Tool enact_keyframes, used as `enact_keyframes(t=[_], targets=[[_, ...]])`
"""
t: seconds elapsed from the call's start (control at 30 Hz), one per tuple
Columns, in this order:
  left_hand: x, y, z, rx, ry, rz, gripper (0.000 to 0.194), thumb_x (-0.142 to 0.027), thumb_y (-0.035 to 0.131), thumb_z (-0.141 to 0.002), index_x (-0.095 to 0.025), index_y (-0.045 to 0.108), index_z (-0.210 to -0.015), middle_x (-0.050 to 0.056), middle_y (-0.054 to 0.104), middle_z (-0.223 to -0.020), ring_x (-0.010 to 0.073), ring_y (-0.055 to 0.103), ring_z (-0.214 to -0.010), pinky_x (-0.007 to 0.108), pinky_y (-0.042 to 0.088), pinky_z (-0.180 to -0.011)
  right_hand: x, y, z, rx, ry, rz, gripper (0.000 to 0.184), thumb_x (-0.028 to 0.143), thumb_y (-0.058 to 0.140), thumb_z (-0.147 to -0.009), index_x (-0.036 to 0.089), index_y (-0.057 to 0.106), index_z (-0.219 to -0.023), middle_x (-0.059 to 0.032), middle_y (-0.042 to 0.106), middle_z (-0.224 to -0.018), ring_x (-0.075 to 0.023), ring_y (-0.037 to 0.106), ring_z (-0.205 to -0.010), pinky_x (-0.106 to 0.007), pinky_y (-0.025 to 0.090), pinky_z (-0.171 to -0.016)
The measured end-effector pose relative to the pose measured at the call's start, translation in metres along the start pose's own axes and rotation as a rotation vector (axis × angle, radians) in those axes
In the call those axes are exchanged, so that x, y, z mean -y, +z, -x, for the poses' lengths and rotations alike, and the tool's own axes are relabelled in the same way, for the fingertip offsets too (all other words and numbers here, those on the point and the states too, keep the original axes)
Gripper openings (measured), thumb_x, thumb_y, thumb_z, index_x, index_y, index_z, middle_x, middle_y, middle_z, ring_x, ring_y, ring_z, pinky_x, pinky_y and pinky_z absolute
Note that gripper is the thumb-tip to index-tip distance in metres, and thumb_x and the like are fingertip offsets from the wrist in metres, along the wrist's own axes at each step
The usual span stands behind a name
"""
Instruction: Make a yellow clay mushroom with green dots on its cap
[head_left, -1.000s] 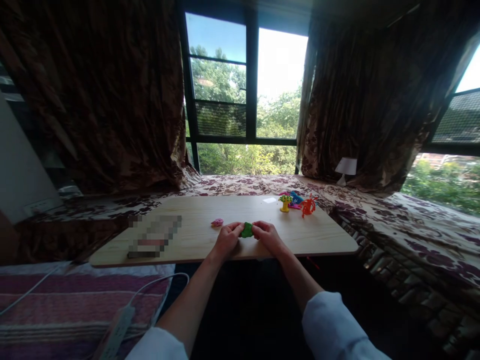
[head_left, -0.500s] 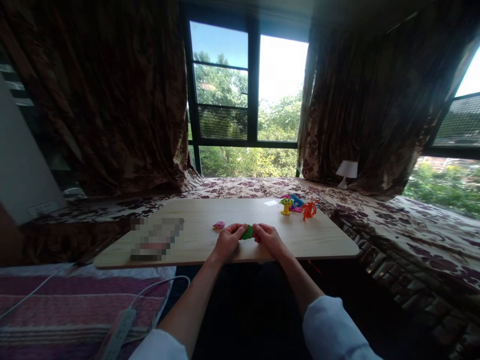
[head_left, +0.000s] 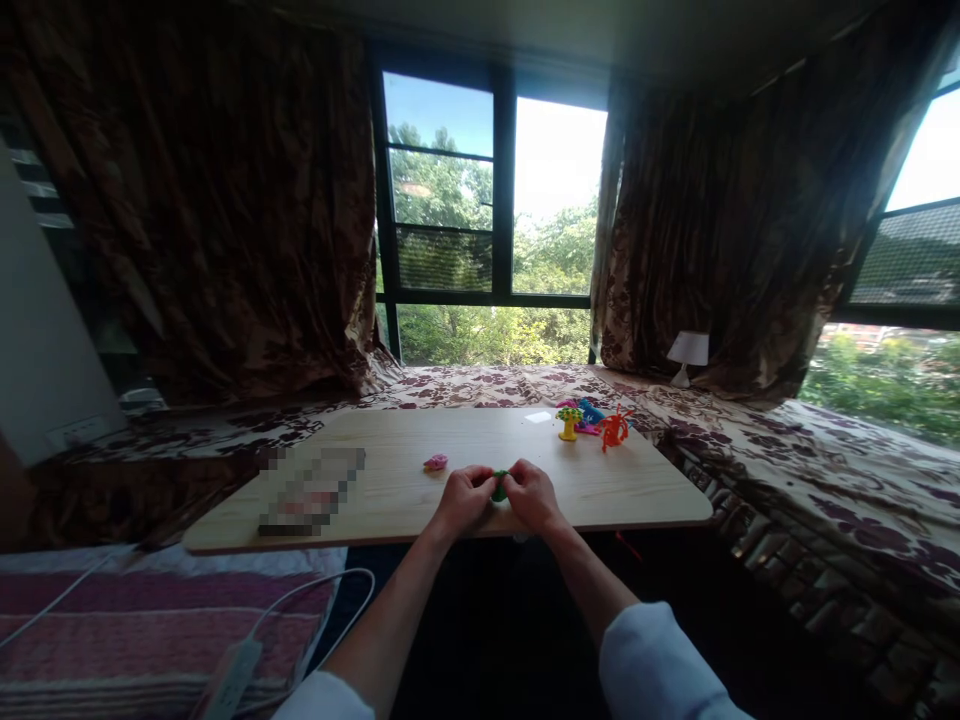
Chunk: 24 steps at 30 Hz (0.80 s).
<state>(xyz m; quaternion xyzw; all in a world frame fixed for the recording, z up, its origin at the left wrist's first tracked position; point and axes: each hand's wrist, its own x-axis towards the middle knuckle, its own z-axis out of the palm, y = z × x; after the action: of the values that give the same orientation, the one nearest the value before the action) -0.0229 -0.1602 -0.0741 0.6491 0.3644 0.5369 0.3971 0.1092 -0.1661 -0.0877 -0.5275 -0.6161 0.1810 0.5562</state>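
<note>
A small green lump that looks like modelling clay [head_left: 499, 489] is pinched between both hands over the near middle of the table. My left hand [head_left: 463, 499] grips its left side with thumb and curled fingers. On its right side, my right hand [head_left: 533, 496] holds it the same way. The fingers hide much of the lump. A small pink piece [head_left: 435, 463] lies on the tabletop, beyond and to the left of my left hand.
The pale wooden table [head_left: 397, 435] bears a yellow-stemmed figure with a green spotted top [head_left: 568, 424], an orange stringy figure [head_left: 615, 429] and a blue piece [head_left: 591, 411] at the back right. A pixelated flat object [head_left: 311, 492] lies left. A lamp [head_left: 688, 349] stands beyond.
The green lump shows less between the fingers, and my hands have come closer together around it. The whole view has shifted slightly, with the table lower in it.
</note>
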Motion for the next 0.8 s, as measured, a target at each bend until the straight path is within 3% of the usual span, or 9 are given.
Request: enact_keyframes(t=[0.1, 0.27, 0.5, 0.6, 0.8], targets=[[0.0024, -0.0008, -0.0015, -0.027, 0.018, -0.007, 0.015, -0.028, 0.060, -0.064, -0.015, 0.064, -0.071, 0.001, 0.063, -0.064, 0.0135, 0.055, -0.060, 0.024, 0.042, -0.059, 0.0035, 0.0005, -0.0003, 0.019, -0.031, -0.006, 0.011, 0.026, 0.055, -0.072, 0.019, 0.061, -0.066, -0.0003, 0.063, -0.062, -0.0129, 0.056, -0.058, -0.023, 0.040, -0.057], [0.0042, -0.0036, -0.0031, -0.075, 0.021, 0.007, 0.033, -0.030, 0.058, -0.067, -0.016, 0.061, -0.097, 0.000, 0.063, -0.068, 0.0118, 0.056, -0.056, 0.023, 0.042, -0.055, 0.0083, -0.0015, -0.0009, 0.091, -0.082, -0.057, 0.016, 0.029, 0.054, -0.074, 0.018, 0.065, -0.077, -0.0026, 0.068, -0.072, -0.0147, 0.061, -0.065, -0.023, 0.044, -0.059], [-0.0016, 0.0007, 0.0016, -0.010, 0.032, -0.004, 0.016, -0.030, 0.061, -0.064, -0.015, 0.065, -0.068, 0.003, 0.066, -0.066, 0.0164, 0.059, -0.063, 0.025, 0.044, -0.059, 0.0008, 0.0002, 0.0028, 0.025, -0.063, -0.015, 0.014, 0.027, 0.053, -0.074, 0.019, 0.062, -0.068, -0.0007, 0.065, -0.061, -0.0134, 0.057, -0.056, -0.023, 0.042, -0.054], [-0.0004, 0.0008, 0.0008, -0.025, 0.038, -0.006, 0.015, -0.030, 0.062, -0.063, -0.015, 0.065, -0.066, 0.003, 0.065, -0.065, 0.0157, 0.058, -0.062, 0.025, 0.043, -0.059, 0.0005, 0.0018, 0.0010, 0.022, -0.066, -0.006, 0.014, 0.027, 0.053, -0.074, 0.019, 0.062, -0.069, -0.0009, 0.065, -0.063, -0.0136, 0.057, -0.057, -0.023, 0.042, -0.056], [0.0042, -0.0053, -0.0018, -0.118, 0.009, 0.005, 0.035, -0.033, 0.058, -0.068, -0.016, 0.060, -0.098, 0.003, 0.067, -0.073, 0.0151, 0.059, -0.062, 0.025, 0.045, -0.056, 0.0027, 0.0028, -0.0029, 0.065, -0.093, -0.041, 0.017, 0.030, 0.054, -0.074, 0.017, 0.065, -0.077, -0.0034, 0.067, -0.071, -0.0157, 0.060, -0.064, -0.025, 0.045, -0.060]])
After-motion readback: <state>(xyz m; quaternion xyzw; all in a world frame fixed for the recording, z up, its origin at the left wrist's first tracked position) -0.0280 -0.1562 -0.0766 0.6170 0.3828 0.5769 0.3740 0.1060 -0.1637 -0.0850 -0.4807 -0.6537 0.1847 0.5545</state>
